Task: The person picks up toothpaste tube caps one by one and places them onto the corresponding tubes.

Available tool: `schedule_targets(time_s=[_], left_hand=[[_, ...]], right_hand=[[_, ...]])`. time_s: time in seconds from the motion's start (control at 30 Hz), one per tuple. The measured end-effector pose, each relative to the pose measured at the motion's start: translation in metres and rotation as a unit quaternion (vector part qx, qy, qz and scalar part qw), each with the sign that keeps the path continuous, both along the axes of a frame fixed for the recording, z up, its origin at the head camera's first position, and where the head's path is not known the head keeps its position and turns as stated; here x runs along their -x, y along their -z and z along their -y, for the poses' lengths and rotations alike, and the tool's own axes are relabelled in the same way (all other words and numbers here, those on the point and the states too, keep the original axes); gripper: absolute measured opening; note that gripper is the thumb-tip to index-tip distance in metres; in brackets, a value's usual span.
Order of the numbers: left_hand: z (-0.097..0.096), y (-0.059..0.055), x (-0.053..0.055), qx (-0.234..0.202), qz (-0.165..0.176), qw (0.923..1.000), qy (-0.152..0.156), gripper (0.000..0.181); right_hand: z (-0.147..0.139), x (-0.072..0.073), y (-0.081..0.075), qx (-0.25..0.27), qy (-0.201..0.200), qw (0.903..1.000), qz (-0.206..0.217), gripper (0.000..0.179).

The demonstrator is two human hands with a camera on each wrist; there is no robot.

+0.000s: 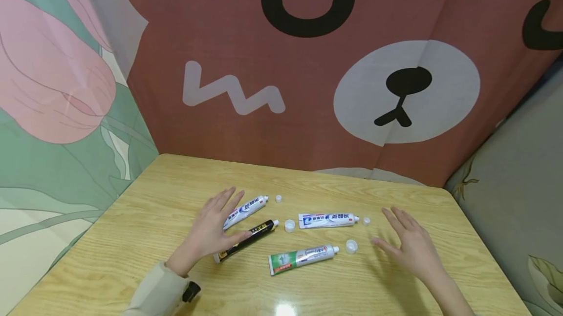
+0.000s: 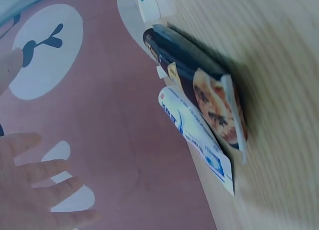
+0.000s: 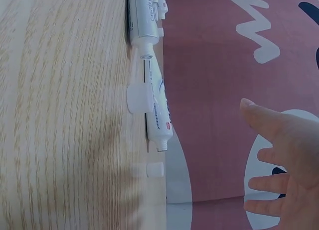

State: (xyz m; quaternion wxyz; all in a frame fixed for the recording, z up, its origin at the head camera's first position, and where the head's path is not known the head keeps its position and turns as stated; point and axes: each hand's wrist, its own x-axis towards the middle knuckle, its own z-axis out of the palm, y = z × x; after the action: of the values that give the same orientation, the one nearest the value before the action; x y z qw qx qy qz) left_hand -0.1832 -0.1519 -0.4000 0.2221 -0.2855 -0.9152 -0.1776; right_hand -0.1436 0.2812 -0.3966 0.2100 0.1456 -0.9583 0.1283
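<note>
My left hand (image 1: pixel 210 227) is held over the left of the table with its fingers spread, holding nothing. In the head view it overlaps a white toothpaste tube (image 1: pixel 248 209) and a black toothpaste tube (image 1: pixel 257 234). Both show whole in the left wrist view, the black tube (image 2: pixel 192 80) nearer the camera. My right hand (image 1: pixel 415 250) hovers at the right, fingers extended and thumb apart, also with nothing in it. To its left lie another white toothpaste tube (image 1: pixel 327 221) and a green and silver toothpaste tube (image 1: pixel 303 258). All the tubes lie uncapped, nozzles pointing right.
By each nozzle a loose cap rests on the wooden table (image 1: pixel 176 189): a small cap (image 1: pixel 278 199), a wider cap (image 1: pixel 289 226), a tiny cap (image 1: pixel 367 221) and a round cap (image 1: pixel 351 246). Behind the table hangs a bear-printed cloth (image 1: pixel 308 135). A dark clip-like piece (image 1: pixel 191 291) sits at the left sleeve.
</note>
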Motion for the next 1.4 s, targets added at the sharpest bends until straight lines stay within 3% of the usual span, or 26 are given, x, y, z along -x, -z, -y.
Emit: schedule_targets(time_s=[0.17, 0.5, 0.83, 1.03, 1.23, 1.4], left_hand=[[-0.004, 0.0, -0.001, -0.037, 0.003, 0.9991, 0.022, 0.082], [-0.01, 0.002, -0.003, -0.117, 0.064, 0.99, 0.047, 0.065], [-0.017, 0.005, -0.003, -0.152, 0.063, 0.9834, 0.076, 0.055], [-0.022, 0.009, -0.003, -0.172, 0.074, 0.9795, 0.074, 0.051], [-0.028, 0.01, -0.004, -0.195, 0.109, 0.9718, 0.076, 0.049], [-0.031, 0.012, -0.005, -0.214, 0.123, 0.965, 0.089, 0.05]], right_hand=[[0.001, -0.002, -0.003, 0.048, -0.01, 0.998, 0.041, 0.07], [0.001, 0.0, -0.002, 0.105, -0.025, 0.991, 0.08, 0.06], [-0.002, 0.008, 0.007, 0.13, -0.04, 0.9861, 0.096, 0.049], [-0.005, 0.011, 0.014, 0.163, -0.048, 0.9774, 0.126, 0.049], [-0.006, 0.014, 0.021, 0.187, -0.064, 0.9687, 0.15, 0.047], [-0.006, 0.016, 0.026, 0.226, -0.08, 0.9541, 0.179, 0.047]])
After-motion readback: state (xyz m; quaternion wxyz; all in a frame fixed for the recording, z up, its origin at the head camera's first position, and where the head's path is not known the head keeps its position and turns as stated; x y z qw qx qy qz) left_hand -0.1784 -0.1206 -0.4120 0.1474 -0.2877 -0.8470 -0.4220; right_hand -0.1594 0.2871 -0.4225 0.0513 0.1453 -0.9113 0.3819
